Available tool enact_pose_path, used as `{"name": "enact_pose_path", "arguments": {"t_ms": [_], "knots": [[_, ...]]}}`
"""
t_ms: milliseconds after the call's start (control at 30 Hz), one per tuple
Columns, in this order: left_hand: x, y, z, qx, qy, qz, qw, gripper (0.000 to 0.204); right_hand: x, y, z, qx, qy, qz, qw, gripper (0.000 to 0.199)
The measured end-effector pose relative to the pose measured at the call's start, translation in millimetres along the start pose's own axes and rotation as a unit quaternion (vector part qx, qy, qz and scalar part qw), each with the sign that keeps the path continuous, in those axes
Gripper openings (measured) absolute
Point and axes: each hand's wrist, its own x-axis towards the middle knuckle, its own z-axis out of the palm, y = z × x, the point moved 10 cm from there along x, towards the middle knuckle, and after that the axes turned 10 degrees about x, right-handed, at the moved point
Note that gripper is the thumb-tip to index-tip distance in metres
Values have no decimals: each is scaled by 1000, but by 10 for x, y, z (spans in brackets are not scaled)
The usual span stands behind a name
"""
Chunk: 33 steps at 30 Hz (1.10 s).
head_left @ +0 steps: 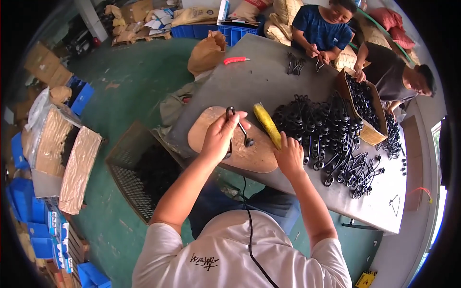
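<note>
A cardboard box [372,135] is found on the table [384,213], upper right of the frame; it is filled with small black parts, and a co-worker's hand [359,74] is placed at its rim. A mesh basket [126,185], left of the lower centre, is partly loaded with dark pieces that cannot be told apart. A brown paper sack [206,54] is stood near the table's far left edge; its contents are not shown. Blue bins [235,34] are set along the upper edge of the frame, with sacks and papers about them. An open carton [76,168] is noted at the left; its inside is too dark to be read.

A bent black rod [246,133] with a round knob is held above a rounded brown board [204,128], at the centre of the frame. It is pinched between the thumb and fingers of the left hand [221,132]. Its bend is turned toward the top of the frame; its long axis is slanted steeply, and the knob end is pointed to the lower right.

A yellow stick [267,124] is laid slantwise from upper left to lower right, partly over the board. At its lower end the right hand [290,154] is placed, fingers close together; whether the stick is gripped cannot be told. A heap of black rods [317,129] is spread to its right.
</note>
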Motion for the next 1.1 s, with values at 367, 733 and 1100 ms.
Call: {"name": "enact_pose_path", "arguments": {"t_ms": [367, 733, 1100], "knots": [[131, -335, 377, 96, -108, -57, 988, 24, -229, 356, 376, 545, -264, 270, 749, 44], [232, -45, 241, 417, -57, 143, 896, 33, -681, -413, -696, 561, -79, 281, 774, 71], [296, -45, 342, 468, -46, 122, 874, 32, -634, -420, -77, 297, -40, 5, 954, 77]]}}
